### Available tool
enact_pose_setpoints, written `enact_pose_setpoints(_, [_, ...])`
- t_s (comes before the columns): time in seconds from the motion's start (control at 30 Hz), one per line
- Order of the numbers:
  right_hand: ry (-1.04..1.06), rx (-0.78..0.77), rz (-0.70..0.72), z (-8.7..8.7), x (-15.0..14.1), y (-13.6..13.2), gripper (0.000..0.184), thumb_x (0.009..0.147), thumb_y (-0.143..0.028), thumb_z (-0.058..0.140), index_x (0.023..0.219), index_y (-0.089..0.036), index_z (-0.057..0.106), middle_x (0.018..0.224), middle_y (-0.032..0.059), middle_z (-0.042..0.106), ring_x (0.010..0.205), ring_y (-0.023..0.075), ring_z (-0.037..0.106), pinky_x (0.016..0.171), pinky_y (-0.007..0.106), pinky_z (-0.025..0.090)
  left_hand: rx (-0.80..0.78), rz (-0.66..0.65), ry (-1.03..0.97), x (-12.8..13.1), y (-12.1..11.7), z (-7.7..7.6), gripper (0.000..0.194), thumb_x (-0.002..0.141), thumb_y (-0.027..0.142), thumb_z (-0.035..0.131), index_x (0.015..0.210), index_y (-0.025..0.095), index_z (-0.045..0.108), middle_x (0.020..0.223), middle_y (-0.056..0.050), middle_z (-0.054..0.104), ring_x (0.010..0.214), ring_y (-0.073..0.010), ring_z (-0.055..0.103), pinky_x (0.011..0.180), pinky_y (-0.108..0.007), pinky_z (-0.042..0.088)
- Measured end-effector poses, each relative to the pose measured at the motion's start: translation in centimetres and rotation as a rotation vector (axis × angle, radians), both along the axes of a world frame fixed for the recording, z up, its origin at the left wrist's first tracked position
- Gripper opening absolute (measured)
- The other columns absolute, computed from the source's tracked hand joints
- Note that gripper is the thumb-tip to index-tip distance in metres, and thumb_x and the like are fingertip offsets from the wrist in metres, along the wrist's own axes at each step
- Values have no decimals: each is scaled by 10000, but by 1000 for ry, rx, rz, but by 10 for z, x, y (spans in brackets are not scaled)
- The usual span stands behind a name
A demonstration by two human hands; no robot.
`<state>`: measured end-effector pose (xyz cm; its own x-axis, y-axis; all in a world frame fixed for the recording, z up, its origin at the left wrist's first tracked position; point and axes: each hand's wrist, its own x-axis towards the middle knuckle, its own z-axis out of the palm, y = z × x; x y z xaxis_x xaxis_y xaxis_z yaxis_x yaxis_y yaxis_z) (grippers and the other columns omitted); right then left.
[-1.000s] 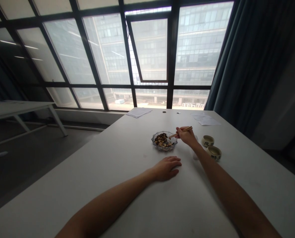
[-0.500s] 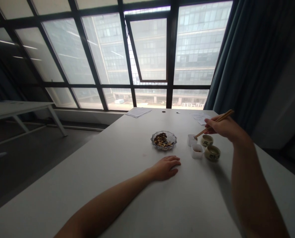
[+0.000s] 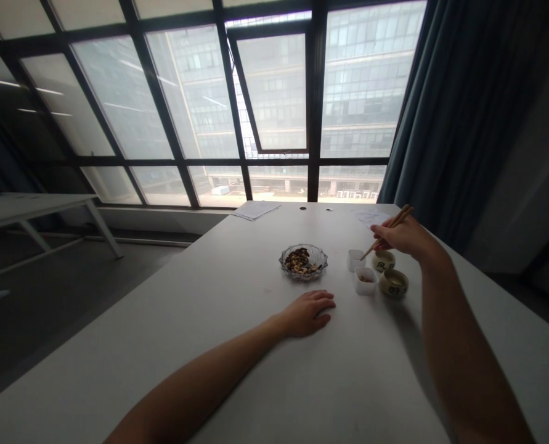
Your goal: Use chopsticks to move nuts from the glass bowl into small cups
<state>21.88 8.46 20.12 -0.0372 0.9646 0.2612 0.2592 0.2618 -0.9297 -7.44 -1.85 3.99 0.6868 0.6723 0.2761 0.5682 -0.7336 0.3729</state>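
Note:
My right hand (image 3: 401, 237) is closed around a pair of wooden chopsticks (image 3: 381, 237), whose tips point down into the farther white plastic cup (image 3: 354, 261). Whether the tips pinch anything is too small to tell. A nearer white plastic cup (image 3: 365, 282) holds a few small brownish pieces. Right of the cups stand two beige ceramic cups with dark characters, a farther one (image 3: 382, 261) partly under my right hand and a nearer one (image 3: 393, 285). My left hand (image 3: 309, 313) lies flat on the table, fingers apart, just below a glass bowl (image 3: 304, 275) of mixed nuts or beans.
Papers (image 3: 256, 210) lie at the far left of the white table (image 3: 237, 283), and another sheet (image 3: 370, 218) lies behind my right hand. Two small dark spots sit near the far edge. A second table (image 3: 34, 206) stands at left; a blue curtain (image 3: 434, 123) hangs at right.
My right hand has shifted slightly left, and the chopsticks now stand steeper, their tips lower in the farther white cup. My left hand stays put.

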Motion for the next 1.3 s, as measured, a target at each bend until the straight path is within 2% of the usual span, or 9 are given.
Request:
enact_pose_setpoints(0.23, [73, 168, -55, 6, -31, -9, 265, 778, -381, 862, 710, -177, 707, 665, 116, 750, 552, 255, 749, 507, 314, 655, 3, -8, -3, 0, 0, 0, 370, 967, 273, 604, 1334, 228, 617, 1477, -92, 572, 1408, -269, 493, 1203, -415, 377])
enact_pose_setpoints(0.43, [38, 195, 51, 3, -65, -15, 311, 868, -411, 790, 744, -136, 715, 682, 118, 753, 597, 239, 762, 540, 284, 646, 13, -7, -8, 0, 0, -1, 367, 969, 277, 601, 1332, 219, 619, 1475, -95, 571, 1405, -269, 493, 1208, -412, 370])
enact_pose_setpoints(0.63, [-8, 228, 161, -18, -90, -6, 397, 859, -497, 761, 731, -124, 719, 674, 115, 745, 635, 248, 769, 532, 255, 613, 15, -11, -11, 0, 0, 0, 366, 968, 276, 596, 1330, 225, 619, 1473, -92, 574, 1403, -271, 495, 1207, -417, 370])
enact_pose_setpoints(0.93, [61, 219, 264, -53, -122, 5, 486, 815, -611, 736, 701, -139, 719, 623, 103, 724, 641, 264, 768, 555, 281, 611, 15, -18, -21, 1, 0, 1, 367, 957, 274, 598, 1321, 231, 619, 1470, -96, 577, 1390, -268, 512, 1199, -405, 376])
enact_pose_setpoints(1.3, [59, 92, 339, -90, -136, 21, 421, 787, -558, 767, 647, -170, 680, 609, 90, 729, 599, 244, 754, 523, 271, 595, 22, -17, -23, 1, 0, 0, 361, 962, 274, 595, 1320, 234, 623, 1475, -93, 575, 1392, -274, 512, 1194, -414, 381])
